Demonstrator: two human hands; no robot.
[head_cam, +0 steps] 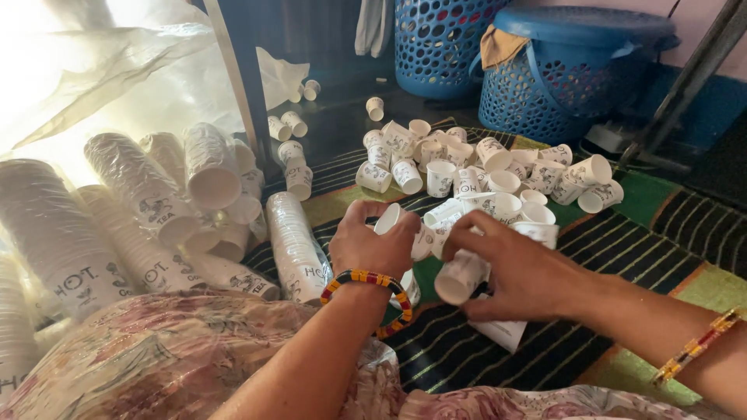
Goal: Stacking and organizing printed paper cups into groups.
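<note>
Lying tilted in the right hand, a short stack of white paper cups has its long axis running from lower left to upper right, with the closed bottom pointing down-left toward the person and the mouth end hidden under the palm. The right thumb sits on top of the stack and the other fingers curl beneath it, so the hand is clenched around the stack above the striped mat. Just to its left, the left hand, wearing a beaded bangle at the wrist, grips a single paper cup between thumb and fingers; its open rim faces up and away, poking out above the knuckles. Both hands hover near the mat's middle. Beyond them a loose heap of cups covers the mat's far part. Plastic-wrapped cup sleeves lie along its left edge, and two blue baskets stand past the far edge.
</note>
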